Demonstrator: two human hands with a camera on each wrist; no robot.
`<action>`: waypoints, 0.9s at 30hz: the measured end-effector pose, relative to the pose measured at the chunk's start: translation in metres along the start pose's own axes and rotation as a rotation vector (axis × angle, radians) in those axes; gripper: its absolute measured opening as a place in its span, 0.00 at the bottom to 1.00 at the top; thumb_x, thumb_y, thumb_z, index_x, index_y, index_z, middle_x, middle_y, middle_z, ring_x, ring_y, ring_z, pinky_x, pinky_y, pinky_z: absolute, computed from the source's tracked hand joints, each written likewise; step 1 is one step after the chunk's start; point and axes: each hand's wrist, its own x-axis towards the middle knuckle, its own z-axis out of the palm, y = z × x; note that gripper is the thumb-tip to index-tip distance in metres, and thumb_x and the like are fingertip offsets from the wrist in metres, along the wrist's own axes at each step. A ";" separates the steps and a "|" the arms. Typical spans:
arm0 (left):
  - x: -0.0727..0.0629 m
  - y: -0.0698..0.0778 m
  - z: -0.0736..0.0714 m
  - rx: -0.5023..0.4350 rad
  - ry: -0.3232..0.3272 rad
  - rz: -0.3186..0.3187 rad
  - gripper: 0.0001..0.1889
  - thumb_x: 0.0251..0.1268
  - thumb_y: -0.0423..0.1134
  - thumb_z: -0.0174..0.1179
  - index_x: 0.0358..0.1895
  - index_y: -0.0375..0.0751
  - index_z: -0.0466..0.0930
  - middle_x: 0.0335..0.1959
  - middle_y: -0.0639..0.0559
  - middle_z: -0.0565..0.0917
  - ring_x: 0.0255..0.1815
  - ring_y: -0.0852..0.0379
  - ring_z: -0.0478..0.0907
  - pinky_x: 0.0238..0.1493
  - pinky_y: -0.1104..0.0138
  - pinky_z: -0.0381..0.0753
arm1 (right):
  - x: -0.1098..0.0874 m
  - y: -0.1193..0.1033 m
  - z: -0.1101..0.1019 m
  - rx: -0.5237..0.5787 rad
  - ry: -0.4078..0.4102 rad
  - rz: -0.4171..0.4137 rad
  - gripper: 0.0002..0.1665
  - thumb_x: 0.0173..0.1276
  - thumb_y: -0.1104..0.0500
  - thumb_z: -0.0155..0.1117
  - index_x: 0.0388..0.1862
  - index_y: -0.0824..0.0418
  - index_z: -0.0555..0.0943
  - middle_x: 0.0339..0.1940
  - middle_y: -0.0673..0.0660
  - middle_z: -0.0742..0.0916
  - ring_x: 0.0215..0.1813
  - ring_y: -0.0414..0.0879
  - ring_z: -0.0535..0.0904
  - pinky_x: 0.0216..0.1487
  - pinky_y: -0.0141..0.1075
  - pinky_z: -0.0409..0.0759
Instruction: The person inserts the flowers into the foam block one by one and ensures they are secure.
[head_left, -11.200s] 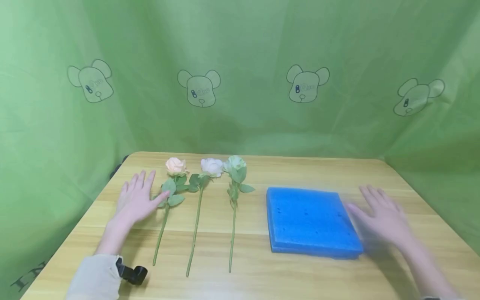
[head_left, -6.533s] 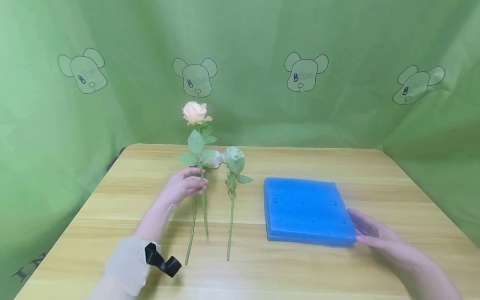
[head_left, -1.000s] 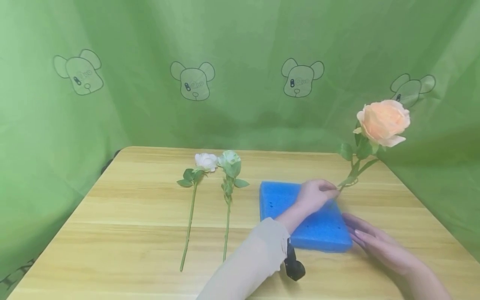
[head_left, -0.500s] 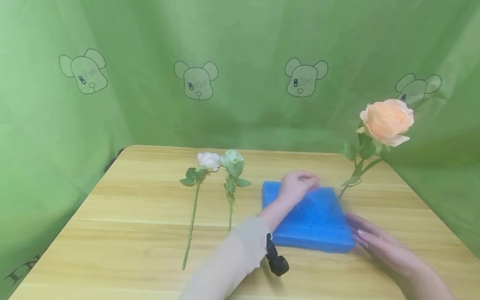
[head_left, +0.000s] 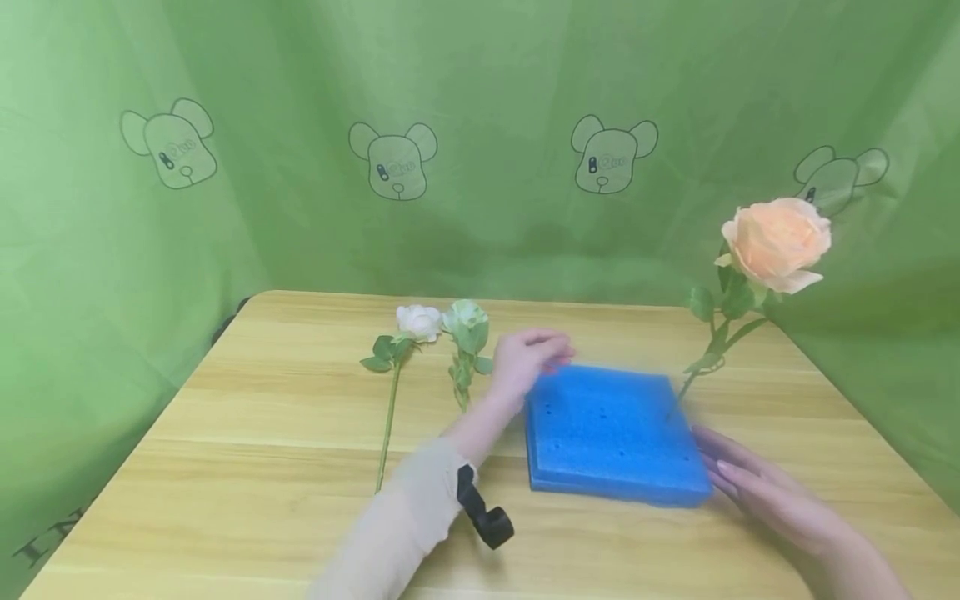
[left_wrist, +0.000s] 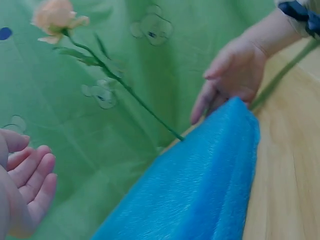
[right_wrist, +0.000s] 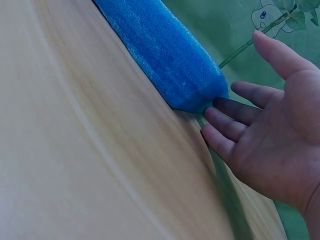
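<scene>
A peach rose [head_left: 776, 244] stands tilted to the right, its stem stuck in the blue foam block [head_left: 611, 450] near the right edge. My left hand [head_left: 525, 360] is over the block's far left corner, fingers loosely curled with nothing in them; the left wrist view shows that hand [left_wrist: 27, 190] apart from the stem. At the block's right side, my right hand [head_left: 772, 492] has its fingers extended; in the right wrist view its fingertips [right_wrist: 220, 102] touch the foam's end. A white rose [head_left: 418, 323] and a pale green rose [head_left: 467, 321] lie left of the block.
Several small holes dot the foam's top. All lies on a wooden table [head_left: 247, 467] with green curtains [head_left: 495, 242] behind and beside it. A small black device [head_left: 487, 517] sticks out from my left cuff. The left forearm covers the green rose's lower stem.
The peach rose, first lying on the table at left, was lifted and now stands in the foam. My left hand has let go of its stem and moved left. My right hand stays beside the foam.
</scene>
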 end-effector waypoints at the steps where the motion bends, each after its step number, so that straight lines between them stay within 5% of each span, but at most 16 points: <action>1: -0.002 0.002 -0.005 -0.015 0.002 -0.010 0.13 0.59 0.34 0.61 0.44 0.29 0.80 0.34 0.40 0.85 0.34 0.52 0.84 0.42 0.59 0.83 | 0.000 0.000 0.000 0.002 0.001 -0.002 0.28 0.75 0.69 0.27 0.70 0.73 0.35 0.68 0.35 0.64 0.66 0.29 0.60 0.62 0.22 0.57; 12: -0.014 0.013 -0.070 -0.031 0.004 -0.048 0.16 0.59 0.30 0.60 0.50 0.26 0.76 0.41 0.34 0.83 0.35 0.50 0.83 0.44 0.58 0.82 | 0.000 0.000 0.002 -0.009 0.020 0.000 0.28 0.75 0.69 0.27 0.70 0.73 0.37 0.68 0.35 0.64 0.66 0.29 0.60 0.62 0.22 0.58; 16: -0.020 0.008 -0.091 -0.015 0.026 -0.074 0.17 0.58 0.28 0.60 0.51 0.25 0.75 0.42 0.33 0.82 0.38 0.46 0.83 0.41 0.63 0.83 | -0.001 0.001 0.001 -0.003 0.014 -0.018 0.28 0.75 0.69 0.27 0.70 0.73 0.37 0.68 0.36 0.64 0.66 0.30 0.61 0.62 0.22 0.58; 21: -0.030 0.000 -0.113 0.024 0.063 -0.090 0.15 0.57 0.28 0.60 0.48 0.25 0.76 0.36 0.37 0.84 0.33 0.52 0.83 0.42 0.59 0.83 | 0.000 0.002 0.001 0.001 0.005 -0.036 0.27 0.75 0.70 0.26 0.70 0.74 0.38 0.68 0.36 0.65 0.66 0.30 0.61 0.62 0.23 0.59; 27: -0.039 -0.011 -0.130 0.093 0.075 -0.170 0.18 0.59 0.30 0.59 0.52 0.23 0.73 0.40 0.35 0.83 0.39 0.45 0.82 0.48 0.54 0.80 | 0.000 0.003 -0.001 0.026 -0.013 -0.050 0.27 0.75 0.70 0.25 0.70 0.73 0.37 0.69 0.38 0.64 0.66 0.31 0.61 0.62 0.22 0.58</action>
